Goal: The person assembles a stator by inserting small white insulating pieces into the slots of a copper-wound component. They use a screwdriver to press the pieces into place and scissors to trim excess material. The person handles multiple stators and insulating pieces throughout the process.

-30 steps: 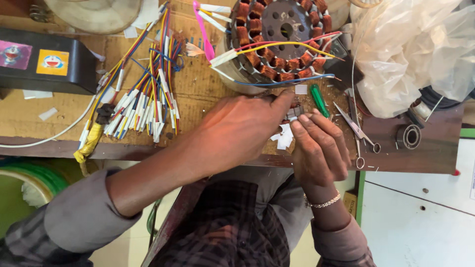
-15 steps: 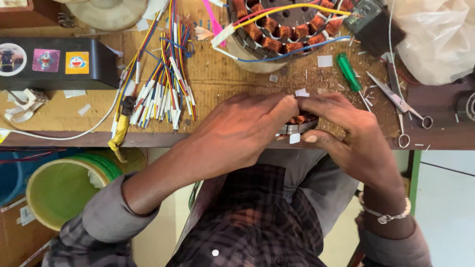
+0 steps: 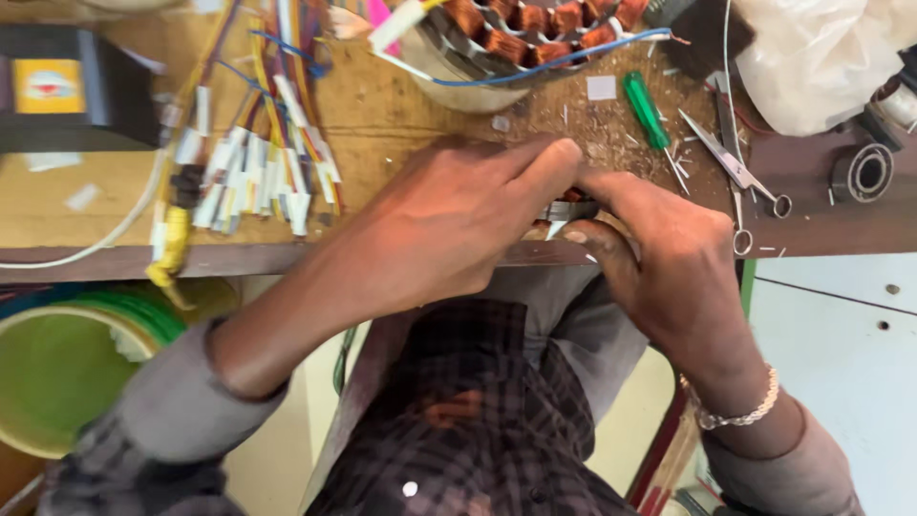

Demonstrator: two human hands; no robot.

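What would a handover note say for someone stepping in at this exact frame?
Left hand: closed over a small metal ring-shaped part at the near edge of the wooden bench.
Right hand: pinching the same part from the other side; most of it is hidden.
Nearby: copper-wound stator behind the hands, green screwdriver and scissors to the right, bundle of coloured wires to the left, all untouched.
Done: the part is held in both hands.
Left: cannot tell, since the hands cover the part.
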